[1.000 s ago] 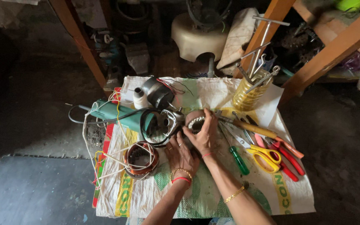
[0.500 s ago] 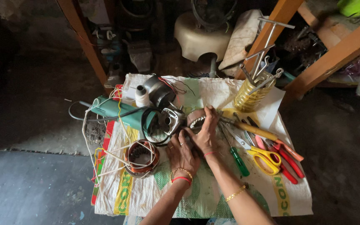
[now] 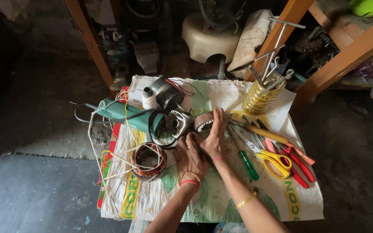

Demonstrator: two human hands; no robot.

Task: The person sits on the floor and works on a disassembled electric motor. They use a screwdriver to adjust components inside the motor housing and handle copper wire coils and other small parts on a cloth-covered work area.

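Copper-wound stator (image 3: pixel 204 122) | right hand (image 3: pixel 214 140) cupped around it, left hand (image 3: pixel 189 155) steadying beside | step: seating stator; next needs firm grip.

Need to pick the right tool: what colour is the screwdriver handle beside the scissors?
Green screwdriver handle, clearest in the head view.
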